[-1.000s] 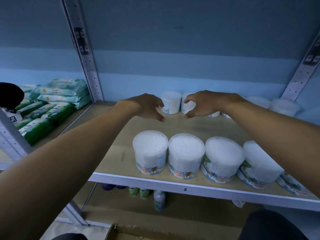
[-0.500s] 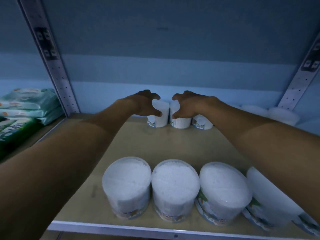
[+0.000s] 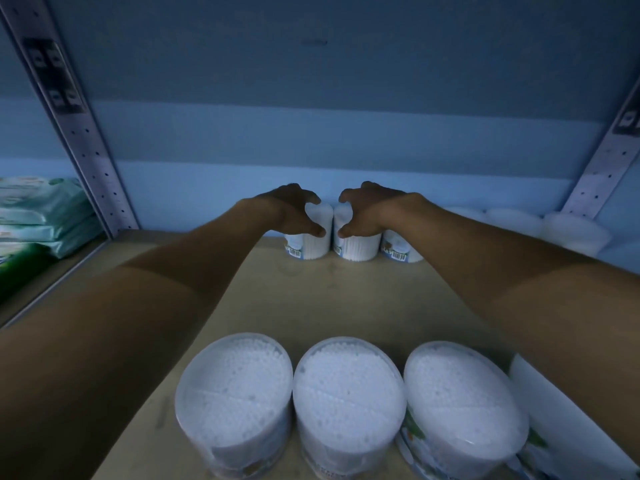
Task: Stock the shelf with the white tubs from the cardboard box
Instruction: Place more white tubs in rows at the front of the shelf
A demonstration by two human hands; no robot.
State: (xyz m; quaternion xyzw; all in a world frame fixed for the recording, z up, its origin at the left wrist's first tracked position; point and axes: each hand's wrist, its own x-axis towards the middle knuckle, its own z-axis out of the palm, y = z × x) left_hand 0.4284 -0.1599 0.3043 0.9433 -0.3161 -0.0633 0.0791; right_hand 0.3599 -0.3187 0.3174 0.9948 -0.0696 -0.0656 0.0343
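Both hands have reached the back of the shelf (image 3: 311, 299): left hand (image 3: 291, 213) and right hand (image 3: 367, 213) each curl round a tub, left tub (image 3: 313, 242), right tub (image 3: 356, 245), apparently seating them in the back row.

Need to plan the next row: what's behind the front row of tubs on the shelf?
Bare shelf board, then back-row tubs at the wall; left hand and right hand each grip one. The arms hide part.

Front row of tubs (image 3: 349, 403) at shelf (image 3: 311, 299) edge, back row of tubs (image 3: 356, 244) against wall, packets (image 3: 38, 216) on left.
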